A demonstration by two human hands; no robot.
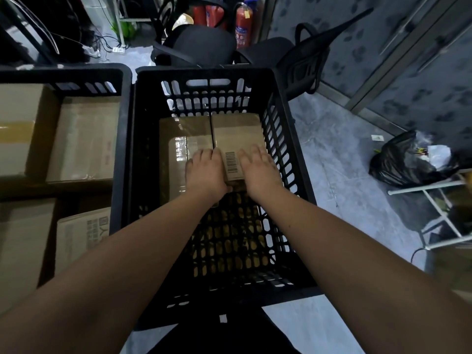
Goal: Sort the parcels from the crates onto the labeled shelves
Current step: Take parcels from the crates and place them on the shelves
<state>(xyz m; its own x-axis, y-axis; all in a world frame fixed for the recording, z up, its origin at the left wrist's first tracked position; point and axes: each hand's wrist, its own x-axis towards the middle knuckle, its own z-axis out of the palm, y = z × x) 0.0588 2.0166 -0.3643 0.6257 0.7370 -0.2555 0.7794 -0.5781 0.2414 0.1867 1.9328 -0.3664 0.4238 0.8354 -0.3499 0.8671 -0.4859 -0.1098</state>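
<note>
A black slatted crate (286, 149) stands in front of me with two cardboard parcels at its far end. The right one, a parcel with a barcode label (236, 134), is held at its near end by both hands. My left hand (205, 172) grips its left edge, over the seam with the taped parcel (184, 129) beside it, thumb curled round the near edge. My right hand (259, 171) covers the top right edge, fingers folding over the side. The near half of the crate floor is bare.
A second black crate (122, 80) on the left holds several cardboard boxes (84, 139). Office chairs (199, 44) and fire extinguishers (244, 21) stand behind. A black rubbish bag (398, 162) and a white rack frame (434, 198) are on the right, on grey floor.
</note>
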